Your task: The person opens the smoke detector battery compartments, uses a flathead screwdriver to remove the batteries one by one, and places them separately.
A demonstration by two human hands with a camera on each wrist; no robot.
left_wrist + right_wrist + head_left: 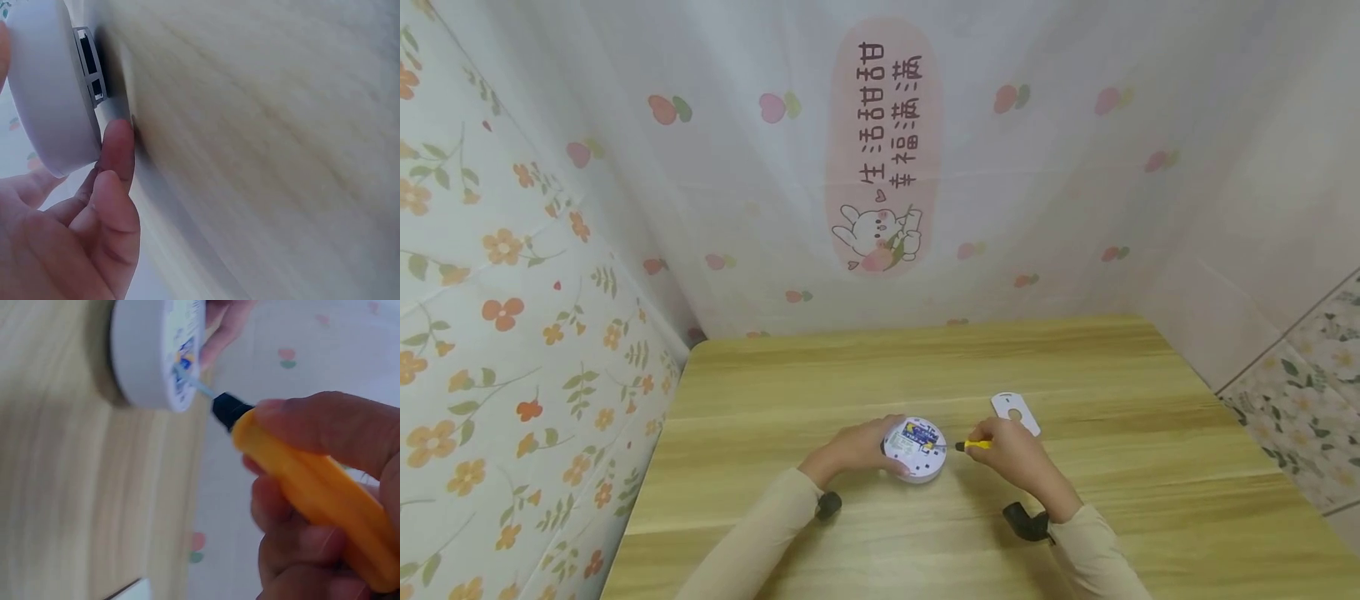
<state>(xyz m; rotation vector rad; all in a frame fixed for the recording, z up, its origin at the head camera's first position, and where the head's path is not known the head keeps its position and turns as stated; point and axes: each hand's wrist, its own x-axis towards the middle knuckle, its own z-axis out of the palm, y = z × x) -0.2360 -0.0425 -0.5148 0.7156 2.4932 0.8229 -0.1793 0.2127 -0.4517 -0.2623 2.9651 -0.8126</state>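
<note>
A round white smoke detector (914, 465), its back with a label and a blue battery turned up, is held just over the table. My left hand (861, 446) grips its rim from the left side. In the left wrist view the detector (53, 81) shows a slotted vent cage on its underside, with fingertips beneath the body. My right hand (1017, 454) holds a screwdriver (976, 445) by its yellow handle. The right wrist view shows the screwdriver (300, 478) with a black collar, its thin shaft reaching the battery area of the detector's back.
A white plate with a round hole (1028, 422) lies on the wooden table (760, 392) behind my right hand. Printed curtains (737, 192) hang at the back and sides. A black wrist mount (1027, 522) sits by the right sleeve.
</note>
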